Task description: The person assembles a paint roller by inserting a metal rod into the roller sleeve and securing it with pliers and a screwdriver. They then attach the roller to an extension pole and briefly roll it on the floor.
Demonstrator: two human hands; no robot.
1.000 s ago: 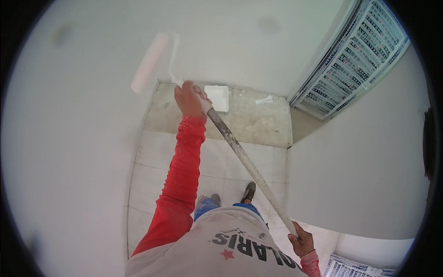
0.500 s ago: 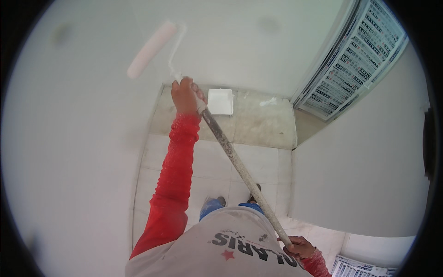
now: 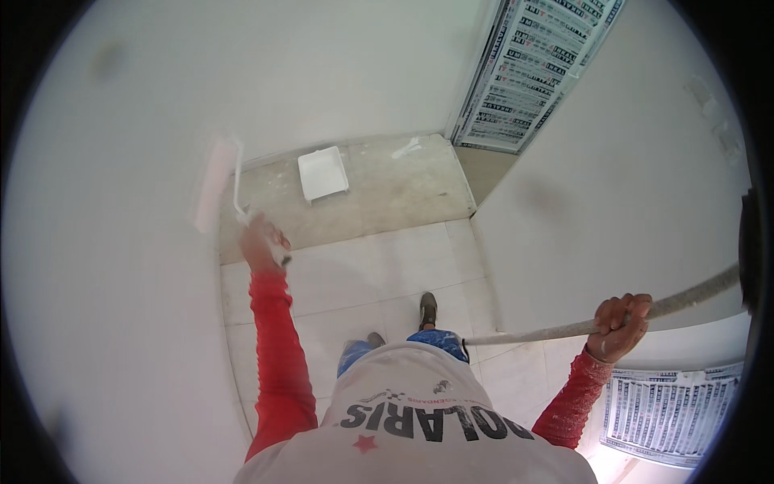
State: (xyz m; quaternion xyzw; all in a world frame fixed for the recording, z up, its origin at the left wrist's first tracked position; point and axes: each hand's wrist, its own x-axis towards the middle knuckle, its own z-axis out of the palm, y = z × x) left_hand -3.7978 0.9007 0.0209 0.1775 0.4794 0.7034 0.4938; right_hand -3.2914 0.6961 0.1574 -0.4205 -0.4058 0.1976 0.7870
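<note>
A paint roller with a pale pink sleeve (image 3: pixel 214 184) and a white bent frame is at the left, close to the white wall; whether it touches the wall I cannot tell. My left hand (image 3: pixel 262 244), blurred by motion, is closed round the roller's handle. To the right, my right hand (image 3: pixel 619 327) grips a long, paint-stained pole (image 3: pixel 693 297) with the fingers wrapped round it. The pole lies crosswise, apart from the roller, one end near my blue shorts and the other running out at the right rim.
A white paint tray (image 3: pixel 322 173) lies on the beige floor strip by the far wall, with a white scrap (image 3: pixel 406 148) to its right. White walls stand close at left and right. Print-covered panels (image 3: pixel 532 77) stand at the far right and lower right.
The pole has come off the roller. My right hand has moved up and outward with the pole, and my left hand has lowered with the roller. The view has shifted rightward.
</note>
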